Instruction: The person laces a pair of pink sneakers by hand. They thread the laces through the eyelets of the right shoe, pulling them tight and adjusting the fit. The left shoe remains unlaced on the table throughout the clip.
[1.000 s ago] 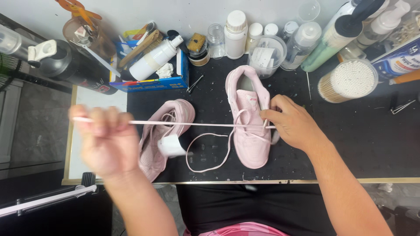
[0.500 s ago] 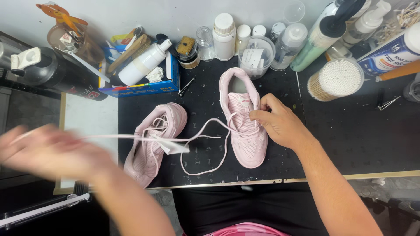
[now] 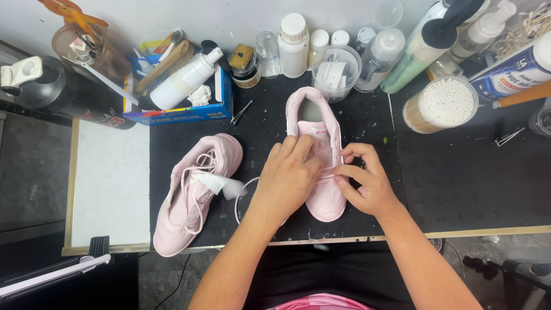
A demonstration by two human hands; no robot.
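**Both hands on the upright pink shoe, lace slack at risk**

We see the left hand (image 3: 288,175) lying over the lacing area of the pink shoe (image 3: 321,143) that stands mid-bench, toe toward us, heel toward the bottles. Its fingers are curled down onto the tongue and eyelets; whether they pinch the lace we cannot tell. The right hand (image 3: 361,181) sits at the shoe's right edge, fingertips pressed together as if pinching something small, likely lace, but the grip itself is hidden.

A loop of pink lace (image 3: 240,201) hangs loose on the black bench (image 3: 459,172) just left of the shoe, partly under the left forearm. The second pink shoe (image 3: 192,198) lies on its side to the left, with a white paper wad (image 3: 224,185) stuffed in its opening and its own laces loose.

Risks as we judge them:
- The slack loop sits under the forearm; a pull could snag it or drag it tight unevenly.
- The loose loop lies close to the second shoe, so the laces could tangle.
- The shoe is only pressed down by the hands; a sideways tug could slide it far into the clear cup (image 3: 336,72) and bottles just behind the heel and tip them.
- The open tub of cotton swabs (image 3: 442,103) stands far right, near the right elbow's sweep, and could spill.
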